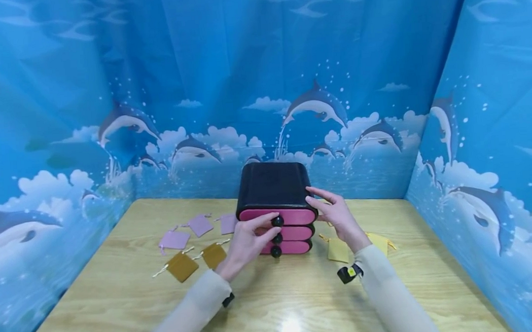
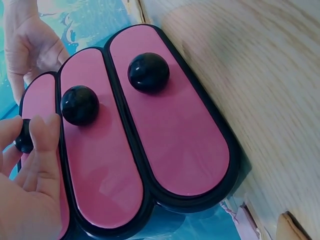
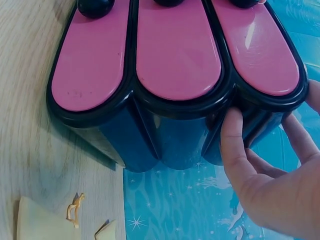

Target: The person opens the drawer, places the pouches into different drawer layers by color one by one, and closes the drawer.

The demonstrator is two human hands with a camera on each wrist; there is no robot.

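A black drawer box (image 1: 273, 183) with three stacked pink drawer fronts stands on the wooden table, each front bearing a round black knob. My left hand (image 1: 247, 238) pinches the top drawer's knob (image 1: 277, 221) between thumb and fingers; the left wrist view shows this pinch at its left edge. All three drawers look closed. Against the box's right side rests my right hand (image 1: 337, 215), its fingers spread around the upper corner. In the right wrist view the right hand (image 3: 280, 185) touches the side of the top drawer section.
Left of the box lie several lilac drawstring pouches (image 1: 174, 239) and two brown ones (image 1: 182, 266). Yellow pouches (image 1: 337, 250) lie to the right, partly behind the right forearm. A blue dolphin-print curtain (image 1: 261, 85) surrounds the table (image 1: 274, 297) at the back and sides.
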